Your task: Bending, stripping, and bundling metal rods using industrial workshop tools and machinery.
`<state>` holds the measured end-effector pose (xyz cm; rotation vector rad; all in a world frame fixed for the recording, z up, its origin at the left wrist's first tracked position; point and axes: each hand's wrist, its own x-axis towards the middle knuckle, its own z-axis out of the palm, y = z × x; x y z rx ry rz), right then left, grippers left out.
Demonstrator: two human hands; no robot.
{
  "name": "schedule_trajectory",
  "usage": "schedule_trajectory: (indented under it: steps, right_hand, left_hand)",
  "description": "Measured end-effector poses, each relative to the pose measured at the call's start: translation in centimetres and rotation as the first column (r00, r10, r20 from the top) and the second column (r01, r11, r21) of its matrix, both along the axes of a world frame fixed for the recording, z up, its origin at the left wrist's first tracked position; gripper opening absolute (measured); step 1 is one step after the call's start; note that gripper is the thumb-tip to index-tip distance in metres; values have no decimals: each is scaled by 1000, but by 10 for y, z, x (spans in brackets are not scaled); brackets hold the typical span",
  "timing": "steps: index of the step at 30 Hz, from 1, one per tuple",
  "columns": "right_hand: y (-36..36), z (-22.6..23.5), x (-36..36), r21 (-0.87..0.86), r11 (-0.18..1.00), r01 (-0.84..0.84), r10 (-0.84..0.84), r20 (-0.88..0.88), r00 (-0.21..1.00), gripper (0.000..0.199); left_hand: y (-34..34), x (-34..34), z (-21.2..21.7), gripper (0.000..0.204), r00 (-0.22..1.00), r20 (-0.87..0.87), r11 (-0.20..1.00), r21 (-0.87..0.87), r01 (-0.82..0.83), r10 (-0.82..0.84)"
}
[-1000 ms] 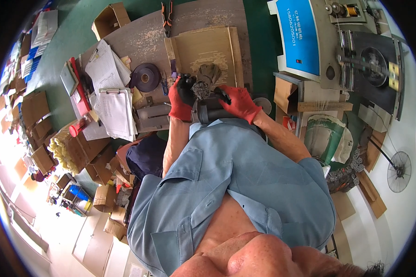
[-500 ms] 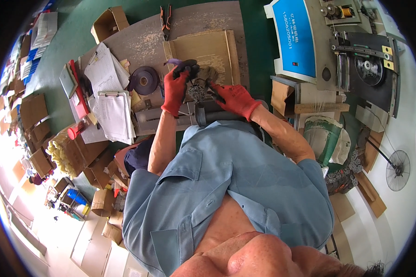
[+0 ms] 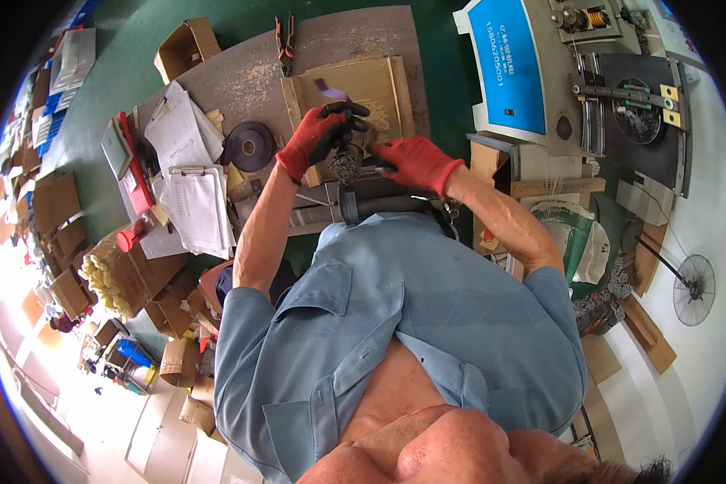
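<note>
My left hand [image 3: 324,135], in a red glove with dark fingers, is closed above the tray, and a short purple strip [image 3: 331,90] sticks out past its fingertips. My right hand [image 3: 418,164], gloved the same way, is a little to the right with its fingers bent and partly hidden; what they hold cannot be made out. Between the hands and nearer to me is a clump of small grey metal pieces [image 3: 345,165]. Beneath my hands lies a shallow wooden tray [image 3: 405,93] with a worn brownish bottom.
A dark purple tape roll [image 3: 250,146] lies left of my hands, beside papers and a clipboard [image 3: 198,206]. Orange-handled pliers [image 3: 285,47] rest at the table's far edge. A blue-fronted machine [image 3: 504,64] stands at right. An open cardboard box [image 3: 185,50] is beyond the table.
My left hand has turned and shifted slightly right, and the purple strip now points farther away from me. My right hand has moved slightly right.
</note>
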<state>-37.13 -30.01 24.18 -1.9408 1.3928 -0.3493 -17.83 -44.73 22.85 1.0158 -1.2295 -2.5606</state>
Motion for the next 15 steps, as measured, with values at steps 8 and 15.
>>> schedule_trajectory:
  steps: [8, 15]
  right_hand:
    - [-29, -9, -50, 609, 636, 474, -771, 534, 347, 32]
    - [-95, 1, -38, 601, 669, 438, -702, 704, 106, 27]
  left_hand:
    - [-12, -16, 9, 27, 949, 133, 956, -34, 291, -285]
    - [-15, -26, 6, 25, 889, 173, 887, -122, 446, -424]
